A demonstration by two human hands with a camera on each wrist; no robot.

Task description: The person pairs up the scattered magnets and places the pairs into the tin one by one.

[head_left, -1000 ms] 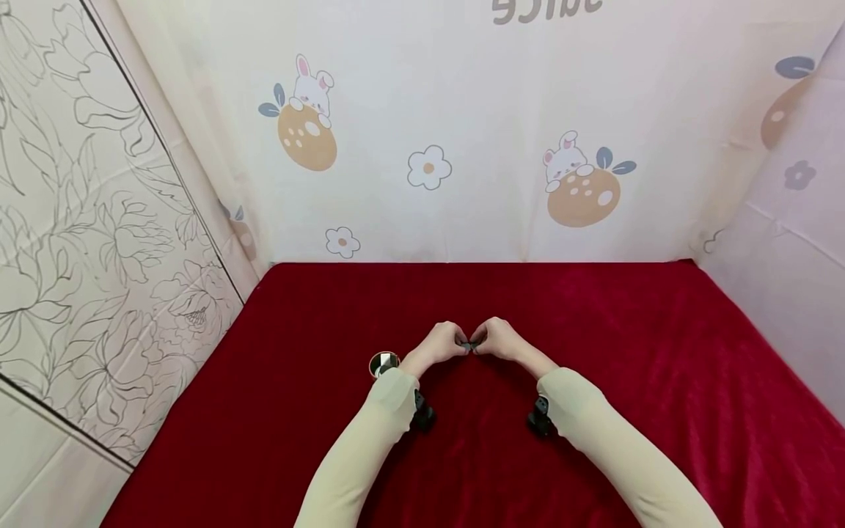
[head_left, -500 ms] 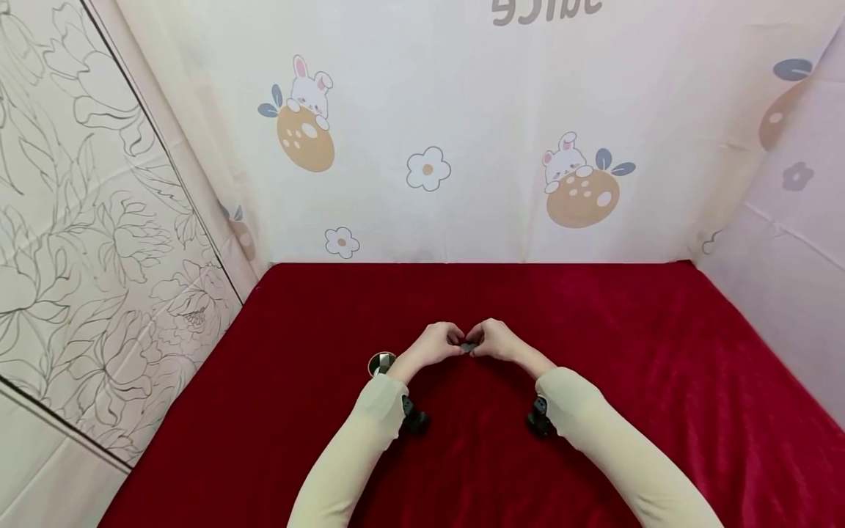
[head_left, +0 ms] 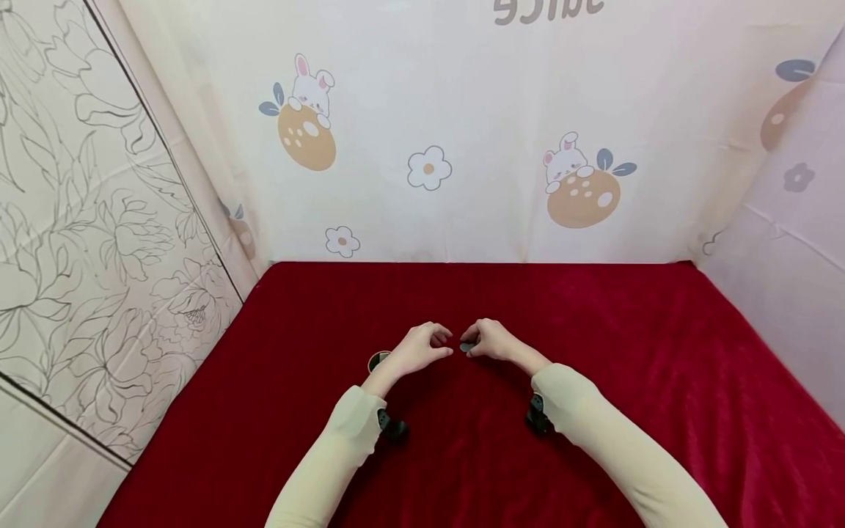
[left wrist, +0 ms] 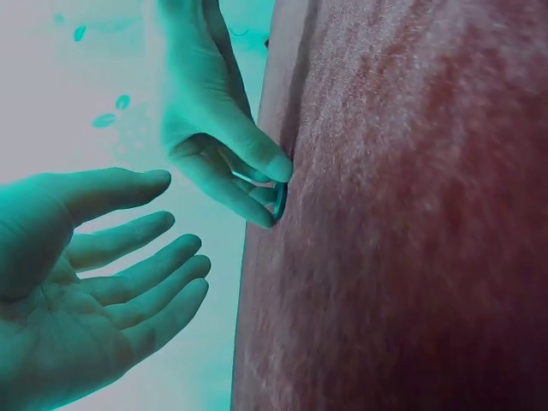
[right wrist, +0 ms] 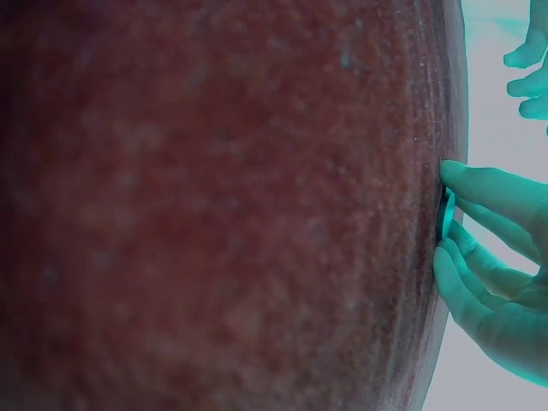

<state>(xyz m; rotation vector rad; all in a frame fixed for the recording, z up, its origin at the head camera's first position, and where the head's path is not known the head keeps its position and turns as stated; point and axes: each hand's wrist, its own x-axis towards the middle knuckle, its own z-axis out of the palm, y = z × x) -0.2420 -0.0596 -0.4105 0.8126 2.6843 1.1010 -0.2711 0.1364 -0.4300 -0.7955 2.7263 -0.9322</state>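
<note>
My right hand (head_left: 491, 341) pinches a small, flat, grey-green disc (head_left: 466, 347) between thumb and fingertips, low over the red cloth. In the right wrist view the disc (right wrist: 446, 214) appears edge-on, thin, with fingertips at both ends of it. My left hand (head_left: 422, 347) holds nothing; its fingers are parted and lightly bent, a short way left of the disc. The left wrist view shows that left hand (left wrist: 111, 274) with palm and fingers spread apart, and the right hand (left wrist: 214, 120) beyond it gripping the disc (left wrist: 280, 200) close to the cloth.
A small round thing with a gold rim and a dark and pale face (head_left: 378, 360) lies left of the left hand, partly hidden by the wrist. Red velvet cloth (head_left: 475, 455) covers the table. Printed curtains (head_left: 488, 95) stand behind and at the sides.
My left hand has let go of the disc and drawn away to the left, its fingers spreading. My right hand keeps the disc, almost in place, and more of its face shows now.
</note>
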